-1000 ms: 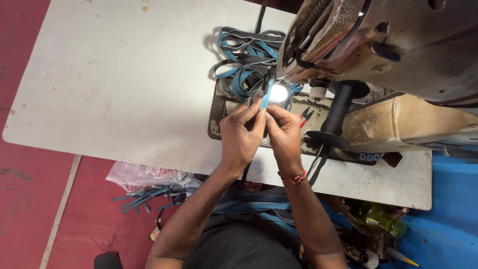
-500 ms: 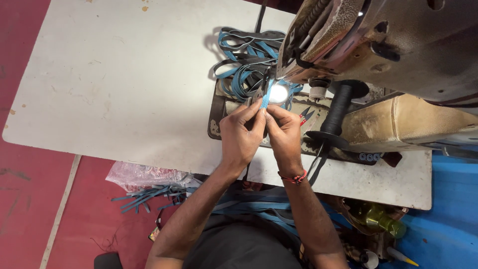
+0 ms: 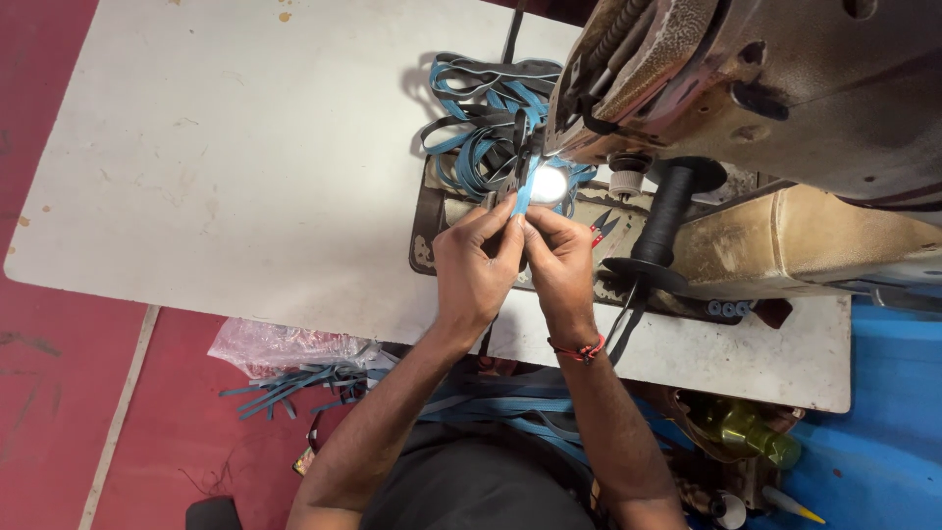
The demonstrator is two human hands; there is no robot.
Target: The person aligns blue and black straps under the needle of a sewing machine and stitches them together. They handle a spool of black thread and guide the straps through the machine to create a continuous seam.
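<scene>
Both hands, left hand (image 3: 476, 270) and right hand (image 3: 559, 263), pinch a blue strap (image 3: 522, 193) beneath the sewing machine (image 3: 746, 88).

Worn white worktable (image 3: 245, 177), red floor (image 3: 59, 412) (blue patch (image 3: 883, 432) at right), bright machine lamp (image 3: 549, 184)

a sewing workshop: a worn industrial sewing machine (image 3: 785, 88) sits on a scuffed white work table (image 3: 245, 167), its small lamp (image 3: 549, 184) lit, with a heap of blue and grey straps (image 3: 481, 118) behind the needle and more straps on the red floor (image 3: 59, 393).
</scene>
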